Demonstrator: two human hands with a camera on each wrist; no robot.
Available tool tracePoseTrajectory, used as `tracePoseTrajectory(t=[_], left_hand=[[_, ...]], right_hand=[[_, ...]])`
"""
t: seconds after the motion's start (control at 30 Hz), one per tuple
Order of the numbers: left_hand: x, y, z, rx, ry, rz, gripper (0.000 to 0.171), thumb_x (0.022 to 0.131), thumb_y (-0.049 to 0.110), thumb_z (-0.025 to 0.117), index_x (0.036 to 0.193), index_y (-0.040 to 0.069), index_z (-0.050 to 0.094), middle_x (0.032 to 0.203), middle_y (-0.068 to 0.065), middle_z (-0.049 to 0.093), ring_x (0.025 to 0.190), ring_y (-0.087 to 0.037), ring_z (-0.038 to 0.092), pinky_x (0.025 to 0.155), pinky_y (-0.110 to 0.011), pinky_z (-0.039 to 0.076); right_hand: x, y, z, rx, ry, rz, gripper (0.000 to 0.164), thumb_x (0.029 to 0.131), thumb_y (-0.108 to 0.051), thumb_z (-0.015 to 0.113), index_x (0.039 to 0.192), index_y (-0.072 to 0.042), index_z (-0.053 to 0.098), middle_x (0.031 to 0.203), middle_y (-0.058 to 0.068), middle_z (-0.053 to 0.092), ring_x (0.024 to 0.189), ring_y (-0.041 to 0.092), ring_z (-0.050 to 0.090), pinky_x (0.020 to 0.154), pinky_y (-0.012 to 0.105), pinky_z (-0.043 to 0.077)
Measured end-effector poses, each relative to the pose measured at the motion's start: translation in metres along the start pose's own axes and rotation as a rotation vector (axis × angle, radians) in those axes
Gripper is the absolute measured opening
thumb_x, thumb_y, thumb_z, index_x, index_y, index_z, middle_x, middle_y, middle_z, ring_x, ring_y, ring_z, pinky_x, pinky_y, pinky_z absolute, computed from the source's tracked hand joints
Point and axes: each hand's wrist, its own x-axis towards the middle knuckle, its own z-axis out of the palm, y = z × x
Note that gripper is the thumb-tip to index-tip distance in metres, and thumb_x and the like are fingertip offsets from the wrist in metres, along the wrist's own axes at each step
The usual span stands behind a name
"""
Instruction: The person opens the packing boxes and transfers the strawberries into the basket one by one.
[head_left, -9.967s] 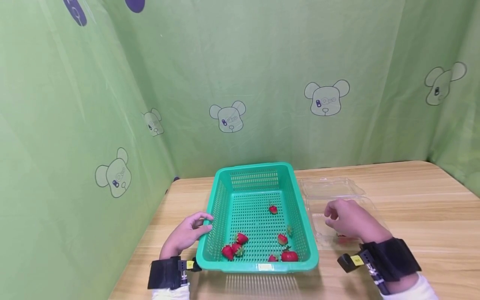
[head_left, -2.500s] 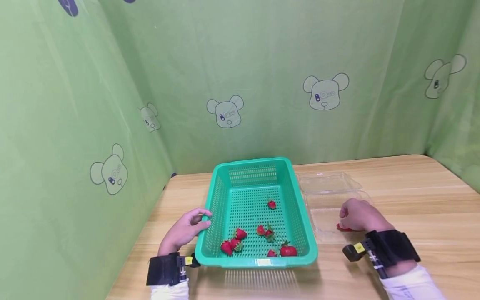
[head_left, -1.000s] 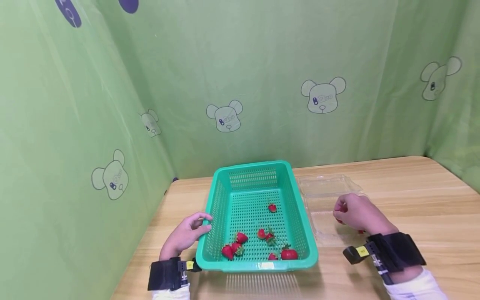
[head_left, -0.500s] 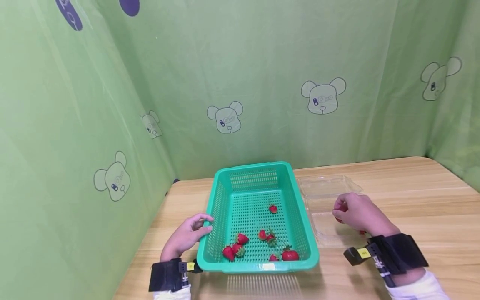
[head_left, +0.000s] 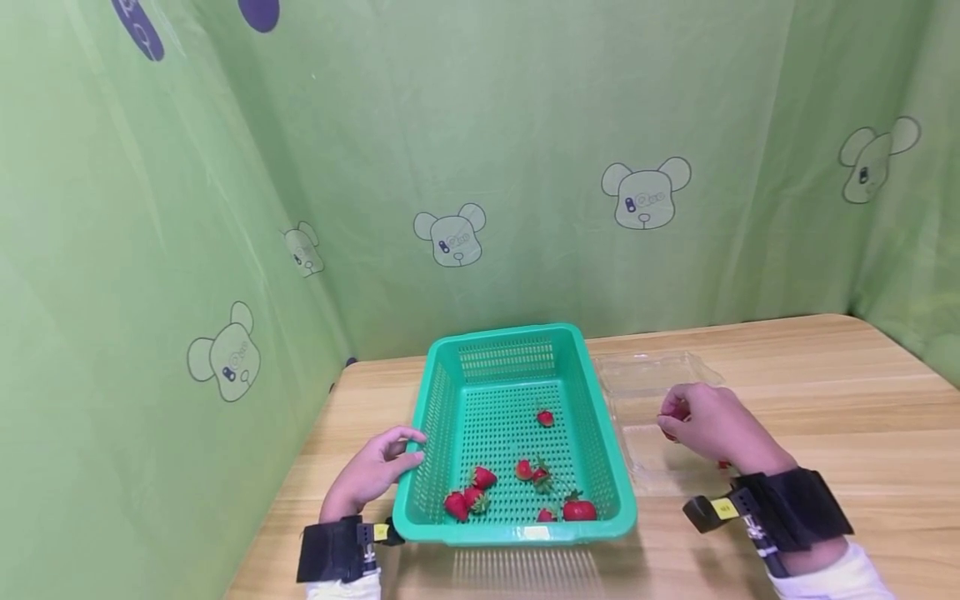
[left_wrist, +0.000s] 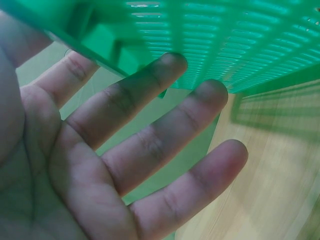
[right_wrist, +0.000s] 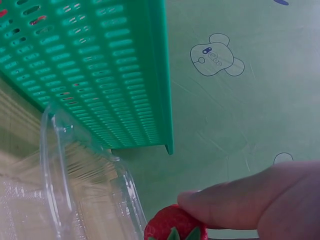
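Note:
My right hand (head_left: 708,425) pinches a red strawberry (right_wrist: 172,224) between thumb and fingers, its green leaves toward the bottom of the right wrist view. That hand hangs over a clear plastic clamshell box (head_left: 641,454) with its lid folded back. Another strawberry (head_left: 724,465) shows partly below the right wrist. On the left, my left hand (head_left: 375,468) holds the rim of a green perforated basket (head_left: 628,500), thumb and index finger over it. Its other fingers (left_wrist: 150,142) extend loosely along the outer wall. Several strawberries (head_left: 483,477) lie inside the basket, mostly near its front.
Both items stand on a wood-grain table (head_left: 825,400), the box just right of the basket. A green curtain (head_left: 525,125) with bear-head prints closes off the back and sides. Dark bands with small cameras sit on both wrists.
Over the last second the right hand has shifted slightly left, and more of its strawberry shows. Since ten seconds ago, some strawberries inside the basket have changed places. The left hand keeps its place.

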Motion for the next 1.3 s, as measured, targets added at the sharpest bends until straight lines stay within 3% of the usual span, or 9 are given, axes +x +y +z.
tracePoseTrajectory(t=[0.43, 0.63, 0.97, 1.13, 1.3], left_hand=[[0.001, 0.0, 0.0, 0.038, 0.031, -0.011, 0.027, 0.093, 0.022, 0.061, 0.116, 0.008, 0.058, 0.132, -0.024, 0.053, 0.11, -0.035, 0.057, 0.087, -0.052, 0.051], [0.0, -0.001, 0.0, 0.018, 0.019, -0.012, 0.028, 0.093, 0.02, 0.061, 0.118, 0.007, 0.057, 0.131, -0.025, 0.054, 0.106, -0.033, 0.059, 0.087, -0.051, 0.051], [0.0, 0.0, 0.002, 0.026, 0.015, -0.013, 0.027, 0.094, 0.011, 0.058, 0.118, 0.001, 0.055, 0.125, -0.029, 0.056, 0.101, -0.033, 0.061, 0.084, -0.05, 0.052], [0.0, 0.0, 0.002, 0.017, 0.015, -0.01, 0.028, 0.094, 0.016, 0.059, 0.119, 0.004, 0.056, 0.122, -0.027, 0.058, 0.096, -0.027, 0.062, 0.083, -0.048, 0.052], [0.0, 0.002, 0.001, 0.02, 0.02, -0.013, 0.028, 0.094, 0.017, 0.059, 0.119, 0.005, 0.056, 0.123, -0.027, 0.058, 0.097, -0.029, 0.062, 0.083, -0.05, 0.052]], right_hand=[[-0.001, -0.007, -0.001, -0.003, 0.017, -0.025, 0.009, 0.086, -0.017, 0.066, 0.081, -0.011, 0.061, 0.082, 0.007, 0.067, 0.066, 0.019, 0.055, 0.042, 0.033, 0.045], [-0.001, -0.011, 0.0, 0.004, 0.04, -0.045, 0.01, 0.087, -0.017, 0.066, 0.08, -0.011, 0.061, 0.079, 0.004, 0.067, 0.066, 0.017, 0.055, 0.043, 0.033, 0.045], [-0.002, -0.016, 0.001, -0.016, 0.059, -0.08, 0.009, 0.086, -0.018, 0.068, 0.081, -0.012, 0.063, 0.076, 0.0, 0.067, 0.07, 0.016, 0.059, 0.06, 0.035, 0.047], [-0.002, -0.02, 0.002, -0.011, 0.086, -0.1, 0.008, 0.085, -0.016, 0.069, 0.08, -0.012, 0.063, 0.073, 0.0, 0.065, 0.068, 0.015, 0.058, 0.06, 0.035, 0.047], [-0.002, -0.026, 0.001, -0.018, 0.101, -0.118, 0.008, 0.085, -0.016, 0.069, 0.081, -0.011, 0.063, 0.072, 0.0, 0.064, 0.067, 0.015, 0.057, 0.059, 0.035, 0.047]])
